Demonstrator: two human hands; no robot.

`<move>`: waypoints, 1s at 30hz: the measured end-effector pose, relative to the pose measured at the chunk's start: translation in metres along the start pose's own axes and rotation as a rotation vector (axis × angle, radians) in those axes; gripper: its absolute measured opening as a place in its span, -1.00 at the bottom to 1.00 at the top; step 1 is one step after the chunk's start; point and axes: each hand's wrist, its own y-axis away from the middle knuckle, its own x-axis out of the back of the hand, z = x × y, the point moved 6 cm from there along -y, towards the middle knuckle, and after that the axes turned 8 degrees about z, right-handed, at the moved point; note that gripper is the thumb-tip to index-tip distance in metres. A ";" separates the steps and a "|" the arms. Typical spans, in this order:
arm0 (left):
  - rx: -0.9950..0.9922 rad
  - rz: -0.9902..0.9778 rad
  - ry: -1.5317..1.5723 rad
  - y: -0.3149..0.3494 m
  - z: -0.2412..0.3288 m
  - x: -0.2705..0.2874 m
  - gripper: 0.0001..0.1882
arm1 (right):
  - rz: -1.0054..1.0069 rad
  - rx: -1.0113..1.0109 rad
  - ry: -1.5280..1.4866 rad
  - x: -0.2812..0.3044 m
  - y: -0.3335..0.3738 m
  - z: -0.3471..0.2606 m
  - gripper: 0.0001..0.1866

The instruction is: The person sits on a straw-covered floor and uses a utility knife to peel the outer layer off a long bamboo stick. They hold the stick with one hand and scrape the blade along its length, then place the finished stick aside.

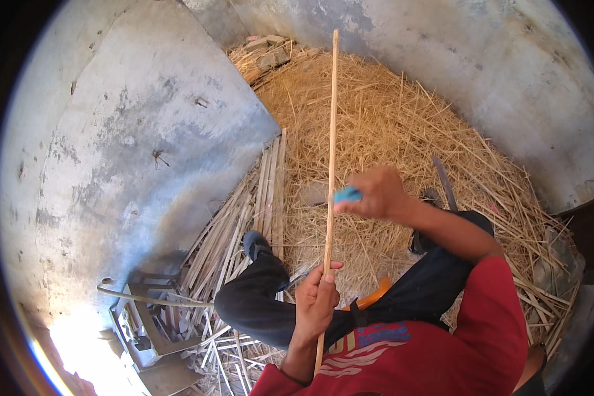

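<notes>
A long, pale wooden strip [332, 145] stands nearly upright before me, its lower end running down past my shirt. My left hand [315, 300] is closed round it low down, with the thumb along the strip. My right hand [378, 191], slightly blurred, is closed on a small blue tool [348, 195]. The tool's tip is at the strip's right side, around mid-length; whether it touches the wood I cannot tell. Most of the tool is hidden in the fingers, so its kind does not show. An orange curved piece [371, 296] lies by my lap.
Straw-like shavings [389, 119] cover the floor ahead. Left of them lies a heap of long strips [269, 191]. A wooden box [153, 323] with odds and ends stands by the left wall [145, 132]. A dark flat blade-like piece [444, 183] sticks up beyond my right knee.
</notes>
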 end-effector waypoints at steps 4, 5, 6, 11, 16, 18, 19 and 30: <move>-0.018 0.035 -0.101 0.000 0.005 0.001 -0.69 | 0.080 0.152 -0.023 0.004 0.006 -0.027 -0.27; -0.011 0.040 -0.121 0.004 0.004 0.002 -0.70 | 0.053 0.065 0.012 0.003 0.004 -0.012 -0.27; -0.008 0.019 -0.118 0.006 0.002 0.001 -0.70 | 0.030 -0.016 0.051 0.004 -0.004 0.013 -0.27; 0.002 0.001 -0.142 0.012 -0.002 0.002 -0.70 | -0.027 -0.034 0.010 0.001 0.004 0.004 -0.26; -0.047 0.037 -0.202 0.015 0.000 0.004 -0.72 | 0.046 0.188 0.051 0.015 -0.007 -0.010 -0.23; -0.049 0.018 -0.206 0.015 0.003 0.001 -0.72 | 0.088 0.252 0.063 0.019 -0.010 -0.010 -0.26; -0.048 0.014 -0.221 0.018 0.004 0.000 -0.72 | 0.108 0.285 0.070 0.021 -0.012 -0.009 -0.26; -0.017 0.054 -0.103 0.028 0.000 0.011 -0.72 | 0.109 0.255 -0.017 0.014 0.001 -0.037 -0.32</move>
